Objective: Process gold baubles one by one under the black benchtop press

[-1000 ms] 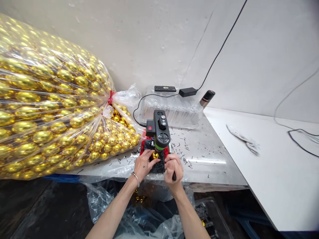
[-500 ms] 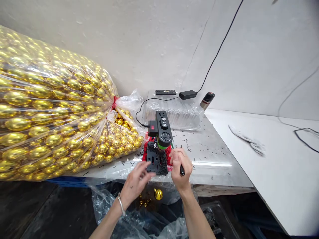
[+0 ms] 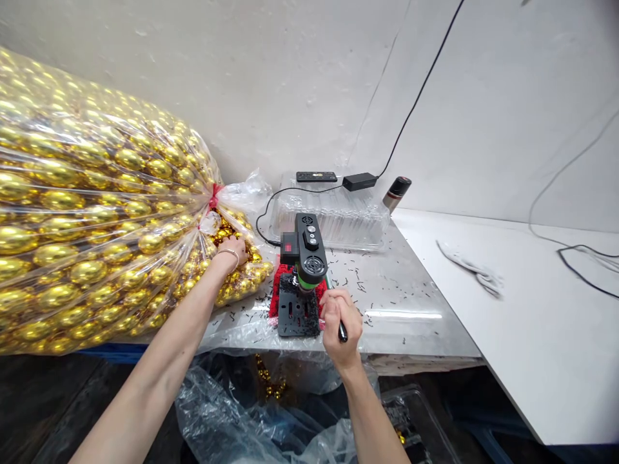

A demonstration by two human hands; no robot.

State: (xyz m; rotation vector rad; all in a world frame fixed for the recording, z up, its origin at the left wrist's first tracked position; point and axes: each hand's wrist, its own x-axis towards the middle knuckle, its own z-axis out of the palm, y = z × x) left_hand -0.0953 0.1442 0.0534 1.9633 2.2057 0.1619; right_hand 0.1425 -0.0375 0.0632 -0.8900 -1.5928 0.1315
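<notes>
My left hand reaches into the opening of a clear bag of shiny gold balls. Its fingers dip among the balls, so their grip is partly hidden. My right hand is closed around a black-ended handle, thumb on top. Just left of that hand stands a black device with round vents, buttons and a green band, above a slotted black plate. Black shreds cover part of the plate, and a red mat shows beneath it.
A large clear sack of gold balls fills the left. Behind the device are a clear plastic tray, a black adapter and a spray can. A glove lies right. Below the edge hangs clear plastic around gold balls.
My left hand has moved from beside the plate, up and left, into the gold balls. A gold ball seen below the table edge has dropped from sight. My right hand keeps its hold.
</notes>
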